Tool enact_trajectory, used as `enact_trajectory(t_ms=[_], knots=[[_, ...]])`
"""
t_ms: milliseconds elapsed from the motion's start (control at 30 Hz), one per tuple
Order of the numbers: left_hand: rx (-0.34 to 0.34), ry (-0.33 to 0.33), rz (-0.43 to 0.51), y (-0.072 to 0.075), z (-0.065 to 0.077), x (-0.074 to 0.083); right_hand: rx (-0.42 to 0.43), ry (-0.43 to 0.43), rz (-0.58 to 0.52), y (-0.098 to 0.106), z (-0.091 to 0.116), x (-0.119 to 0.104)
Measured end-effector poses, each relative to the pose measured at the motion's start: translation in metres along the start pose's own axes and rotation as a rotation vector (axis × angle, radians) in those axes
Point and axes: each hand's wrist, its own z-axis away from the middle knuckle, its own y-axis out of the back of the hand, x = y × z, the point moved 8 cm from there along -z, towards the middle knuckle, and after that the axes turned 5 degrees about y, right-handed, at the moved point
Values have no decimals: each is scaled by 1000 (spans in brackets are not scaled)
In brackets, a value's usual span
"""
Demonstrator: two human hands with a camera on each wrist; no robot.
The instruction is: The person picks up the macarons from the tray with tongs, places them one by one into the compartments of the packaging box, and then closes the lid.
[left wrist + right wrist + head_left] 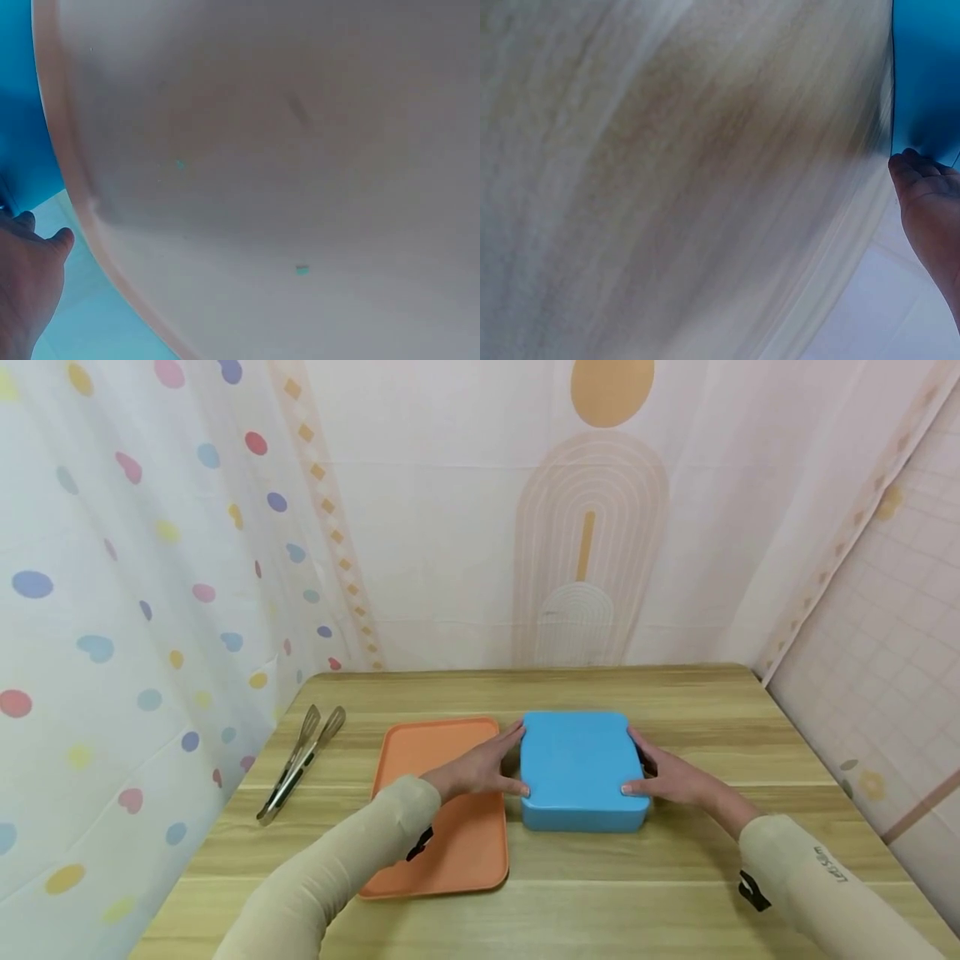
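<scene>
Both hands hold a blue, round-cornered box (583, 760) lying flat on the wooden table. My left hand (483, 767) grips its left side, fingertips near the far left corner and thumb at the left edge. On the opposite side, my right hand (671, 777) has its thumb over the top edge and its fingers down along the side wall. Part of the blue wall (22, 112) shows past the left fingers in the left wrist view. In the right wrist view, the right fingertips meet the blue side (930, 82). The box's contents are hidden.
Just left of the box lies an orange tray (468, 852), partly under the left forearm. Metal tongs with black grips (300, 764) lie farther left on the table (637, 893). Patterned curtains (442, 527) stand behind the table and along its sides.
</scene>
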Motion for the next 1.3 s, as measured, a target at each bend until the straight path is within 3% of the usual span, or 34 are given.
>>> enact_trajectory(t_ms=[467, 733, 1000, 1300], knots=[[0, 0, -22, 4, -1, 1, -32, -9, 9, 4, -3, -1], [10, 18, -89, 13, -6, 2, -44, -33, 25, 10, -15, -6], [-15, 17, -137, 13, -10, 4, -57, -94, 118, 15, -23, 0], [-32, 23, -131, 9, -12, 2, -51, -81, 73, 13, -22, 4]])
